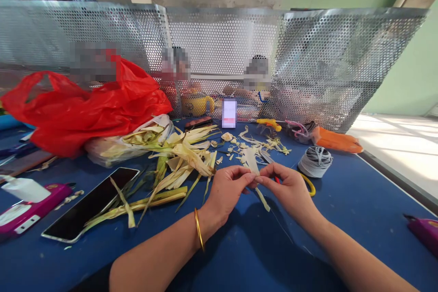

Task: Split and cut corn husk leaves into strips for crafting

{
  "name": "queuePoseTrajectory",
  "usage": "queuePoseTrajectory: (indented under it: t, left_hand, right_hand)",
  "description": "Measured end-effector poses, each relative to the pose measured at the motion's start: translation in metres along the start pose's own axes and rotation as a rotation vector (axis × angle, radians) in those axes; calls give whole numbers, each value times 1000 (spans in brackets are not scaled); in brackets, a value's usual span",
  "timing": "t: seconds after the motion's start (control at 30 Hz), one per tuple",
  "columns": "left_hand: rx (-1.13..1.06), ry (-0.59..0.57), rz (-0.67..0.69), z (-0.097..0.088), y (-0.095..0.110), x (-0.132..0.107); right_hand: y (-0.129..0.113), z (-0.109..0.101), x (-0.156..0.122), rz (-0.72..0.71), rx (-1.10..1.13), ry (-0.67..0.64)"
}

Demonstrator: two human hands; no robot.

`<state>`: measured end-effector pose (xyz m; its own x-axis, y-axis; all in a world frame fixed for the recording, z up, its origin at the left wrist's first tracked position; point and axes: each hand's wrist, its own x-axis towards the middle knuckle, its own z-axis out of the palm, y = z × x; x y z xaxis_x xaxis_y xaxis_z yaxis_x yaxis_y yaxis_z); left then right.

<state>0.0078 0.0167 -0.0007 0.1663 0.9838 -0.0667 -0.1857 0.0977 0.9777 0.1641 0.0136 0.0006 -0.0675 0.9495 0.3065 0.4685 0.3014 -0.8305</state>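
Between my two hands is a pale strip of corn husk (pixel 252 159), its broad end pointing away from me and a narrow tail hanging below the fingers. My left hand (pixel 226 190) wears a gold bangle and pinches the strip between thumb and forefinger. Close beside it, the fingertips of my right hand (pixel 291 188) pinch the same piece. A fine thread seems to trail down under the right hand. Partly hidden behind that hand are scissors with a yellow handle (pixel 310 185). Loose corn husks (pixel 185 157) lie left of my hands, and small scraps (pixel 236 146) are scattered beyond them.
A white ball of string (pixel 315 162) sits right of my hands, near an orange bundle (pixel 337 140). At left are a black phone (pixel 92 203), a purple power strip (pixel 37 210) and a red plastic bag (pixel 92 105). A perforated metal screen (pixel 222 32) stands across the back, people behind it.
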Motion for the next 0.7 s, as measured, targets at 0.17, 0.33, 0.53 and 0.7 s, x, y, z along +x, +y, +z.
queuePoseTrajectory:
  t: [0.17, 0.33, 0.53, 0.7]
  left_hand:
    - [35, -3, 42, 1, 1, 0]
    - [-8, -22, 2, -1, 1, 2]
    - [-41, -66, -19, -2, 2, 2]
    - [-26, -59, 23, -1, 2, 1]
  right_hand:
    - [1, 0, 0, 10, -19, 19]
    - [2, 0, 1, 147, 160, -83]
    - [-2, 0, 1, 173, 232, -64]
    - [-3, 2, -1, 140, 165, -29]
